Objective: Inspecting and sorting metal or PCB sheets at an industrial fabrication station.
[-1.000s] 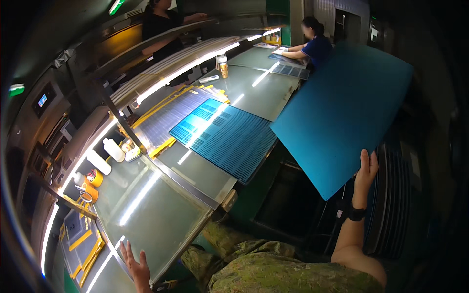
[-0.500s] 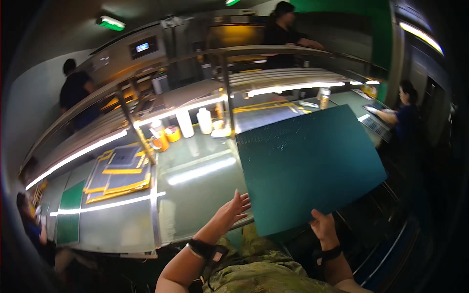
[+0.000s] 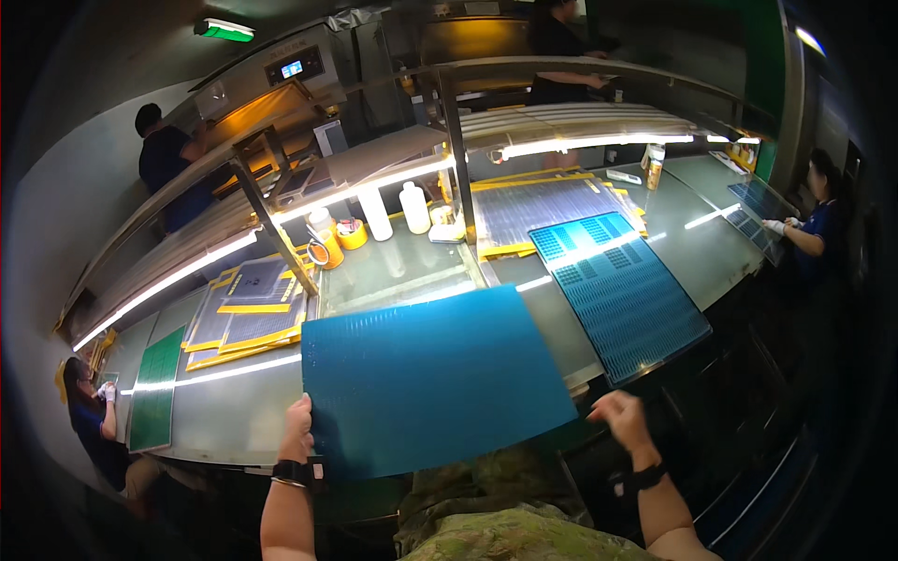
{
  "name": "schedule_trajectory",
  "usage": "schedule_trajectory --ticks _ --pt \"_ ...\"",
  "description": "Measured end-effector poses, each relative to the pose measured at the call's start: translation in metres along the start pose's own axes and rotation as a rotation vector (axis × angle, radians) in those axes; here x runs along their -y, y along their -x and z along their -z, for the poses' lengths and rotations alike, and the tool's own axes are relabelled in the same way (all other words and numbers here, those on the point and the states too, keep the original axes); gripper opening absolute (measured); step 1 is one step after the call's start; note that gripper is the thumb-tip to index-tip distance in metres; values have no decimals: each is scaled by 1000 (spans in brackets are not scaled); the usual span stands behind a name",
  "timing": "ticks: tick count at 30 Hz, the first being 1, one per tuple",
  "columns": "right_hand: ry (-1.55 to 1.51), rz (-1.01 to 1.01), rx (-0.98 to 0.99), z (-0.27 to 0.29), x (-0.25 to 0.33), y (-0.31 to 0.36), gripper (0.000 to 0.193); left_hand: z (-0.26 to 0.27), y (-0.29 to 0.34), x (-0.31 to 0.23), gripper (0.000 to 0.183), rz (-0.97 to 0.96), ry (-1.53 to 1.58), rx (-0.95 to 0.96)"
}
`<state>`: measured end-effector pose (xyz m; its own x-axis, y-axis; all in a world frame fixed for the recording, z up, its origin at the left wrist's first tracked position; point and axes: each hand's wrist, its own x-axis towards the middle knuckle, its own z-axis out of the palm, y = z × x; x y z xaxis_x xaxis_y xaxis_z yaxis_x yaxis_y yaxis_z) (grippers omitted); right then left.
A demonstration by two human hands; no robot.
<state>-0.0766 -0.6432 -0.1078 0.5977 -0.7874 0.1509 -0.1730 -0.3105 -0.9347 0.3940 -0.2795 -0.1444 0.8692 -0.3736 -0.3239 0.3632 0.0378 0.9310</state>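
Observation:
A plain blue sheet (image 3: 435,379) is held up, slightly tilted, over the table's front edge. My left hand (image 3: 297,430) grips its left edge, thumb on the near face and the other fingers partly hidden. My right hand (image 3: 622,419) is just off the sheet's lower right corner, its fingers loosely bent with nothing between them. Beyond that hand, a blue panel (image 3: 622,294) with rows of small printed patterns lies on the glass-topped table (image 3: 374,271), its near end reaching the front edge.
Yellow-edged framed films (image 3: 248,309) lie stacked at left, beside a green board (image 3: 157,388); another yellow-edged film (image 3: 533,210) lies behind the panel. White bottles (image 3: 414,208) and tape rolls (image 3: 323,251) stand under the lit shelf (image 3: 374,192). Co-workers are at both ends and behind.
The blue sheet has moved left, from my right hand's hold to my left hand's. My right hand has let go. The patterned panel now shows on the table at right.

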Motion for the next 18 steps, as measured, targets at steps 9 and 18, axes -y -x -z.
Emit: schedule_trajectory --ticks 9,18 --pt "866 432 -43 34 -39 -52 43 -8 -8 5 38 58 -289 -296" --pt "838 437 116 35 -32 -38 41 23 -42 17 38 65 -339 -363"
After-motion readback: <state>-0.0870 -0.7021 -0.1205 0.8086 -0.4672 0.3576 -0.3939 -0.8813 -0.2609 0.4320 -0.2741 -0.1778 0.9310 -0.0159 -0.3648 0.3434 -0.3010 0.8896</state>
